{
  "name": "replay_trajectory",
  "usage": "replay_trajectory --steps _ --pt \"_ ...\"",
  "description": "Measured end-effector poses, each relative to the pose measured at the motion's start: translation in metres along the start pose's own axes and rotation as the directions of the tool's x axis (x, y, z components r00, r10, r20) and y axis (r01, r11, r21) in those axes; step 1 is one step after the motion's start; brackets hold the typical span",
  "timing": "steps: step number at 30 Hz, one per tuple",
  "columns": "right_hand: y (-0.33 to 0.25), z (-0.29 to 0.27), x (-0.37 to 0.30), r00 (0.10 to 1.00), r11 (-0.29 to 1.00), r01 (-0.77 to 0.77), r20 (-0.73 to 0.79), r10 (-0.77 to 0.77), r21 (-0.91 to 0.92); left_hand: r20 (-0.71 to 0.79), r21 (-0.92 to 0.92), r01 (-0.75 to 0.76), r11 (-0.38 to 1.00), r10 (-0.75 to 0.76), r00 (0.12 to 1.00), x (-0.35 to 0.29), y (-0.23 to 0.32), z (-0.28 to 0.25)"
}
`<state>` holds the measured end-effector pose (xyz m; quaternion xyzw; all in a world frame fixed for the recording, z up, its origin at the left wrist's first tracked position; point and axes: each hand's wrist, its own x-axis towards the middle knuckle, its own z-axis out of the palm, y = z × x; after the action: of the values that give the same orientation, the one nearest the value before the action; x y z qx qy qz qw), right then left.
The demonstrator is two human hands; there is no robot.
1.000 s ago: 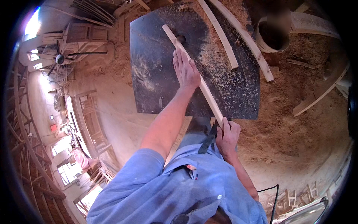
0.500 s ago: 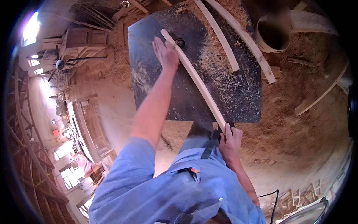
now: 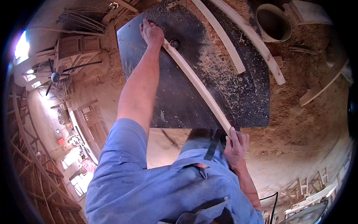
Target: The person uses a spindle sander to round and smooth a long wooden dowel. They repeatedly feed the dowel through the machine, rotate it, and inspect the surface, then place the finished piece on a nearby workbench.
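A long, slightly curved wooden strip (image 3: 199,84) lies slantwise across a dark machine table (image 3: 175,114). It passes close beside a round dark spindle (image 3: 174,44) set in the tabletop. My left hand (image 3: 152,34) is at the strip's far end and covers its tip, fingers bent over; the underside of that grip is hidden. Close to my waist, my right hand (image 3: 236,147) is closed around the near end, thumb along the top, just past the table's front edge.
Two more curved wooden pieces (image 3: 223,35) (image 3: 257,43) lie on the table's right side among shavings. Beyond them stands a round bucket (image 3: 273,23). A curved board (image 3: 324,84) rests on the sawdust-covered floor at right. A fan (image 3: 55,77) stands at left.
My left hand has slid from beside the spindle out to the strip's far end, covering the tip. My right hand still holds the near end. The view has shifted slightly.
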<state>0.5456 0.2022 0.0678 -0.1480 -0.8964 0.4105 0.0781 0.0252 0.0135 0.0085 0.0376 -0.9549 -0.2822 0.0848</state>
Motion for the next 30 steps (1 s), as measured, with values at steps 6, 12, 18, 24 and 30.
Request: replay_trajectory --steps 6,12,18,24,30 --pt "-0.003 0.005 0.011 0.998 0.999 0.030 -0.048 -0.029 0.012 0.005 -0.013 0.034 0.999 -0.034 0.999 0.006 0.006 -0.003" --pt "-0.004 0.008 0.021 0.998 1.000 0.030 -0.061 -0.030 -0.009 0.018 -0.002 0.009 1.000 -0.009 1.000 0.013 0.005 -0.006" --pt "-0.005 0.012 0.030 0.997 0.998 0.042 -0.067 -0.045 -0.044 0.017 -0.032 0.028 0.999 -0.028 0.999 0.027 0.001 -0.004" --pt "-0.010 0.017 0.041 0.997 0.998 0.042 -0.065 -0.045 -0.039 0.035 -0.041 0.021 0.999 -0.020 0.999 0.038 -0.002 -0.004" --pt "-0.015 0.024 0.055 0.994 0.996 0.064 -0.082 -0.068 -0.059 -0.002 0.022 -0.043 0.999 0.043 0.999 0.055 -0.012 -0.001"
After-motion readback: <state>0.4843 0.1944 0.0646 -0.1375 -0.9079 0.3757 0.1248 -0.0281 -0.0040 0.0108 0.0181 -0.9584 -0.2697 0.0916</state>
